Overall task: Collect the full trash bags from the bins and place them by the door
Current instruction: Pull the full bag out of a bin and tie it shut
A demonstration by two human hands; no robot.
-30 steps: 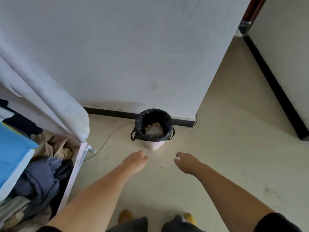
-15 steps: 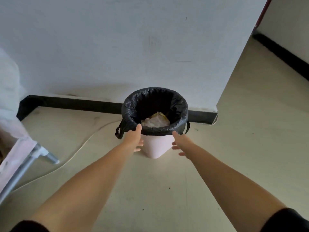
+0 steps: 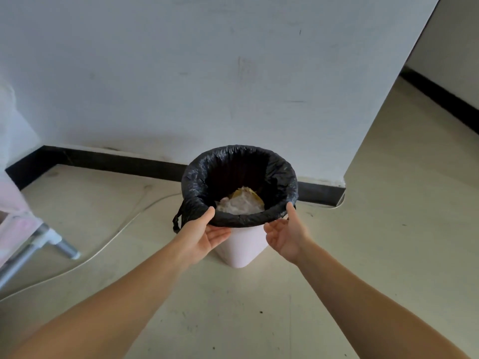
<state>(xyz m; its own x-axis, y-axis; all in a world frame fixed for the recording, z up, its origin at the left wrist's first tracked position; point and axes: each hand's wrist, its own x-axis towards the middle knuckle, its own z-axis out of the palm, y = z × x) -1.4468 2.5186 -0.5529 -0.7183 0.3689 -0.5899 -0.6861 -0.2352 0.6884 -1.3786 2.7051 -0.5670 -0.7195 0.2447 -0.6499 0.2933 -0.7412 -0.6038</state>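
A black trash bag lines a small pale pink bin that stands on the floor against the white wall. Crumpled white and yellow waste lies inside the bag. My left hand is at the near-left rim, thumb on the bag's folded edge and straight fingers beneath it. My right hand is at the near-right rim, palm up, its thumb touching the edge and its fingers spread under it. One black bag handle hangs down on the bin's left.
A white cable runs across the floor left of the bin. A pink rack with grey metal legs stands at the left edge. A black skirting board runs along the wall. A passage continues past the wall corner on the right.
I have come closer to the bin and it now fills more of the view. Both hands have turned palms up, with thumbs on the bag's rim and fingers under its folded edge.
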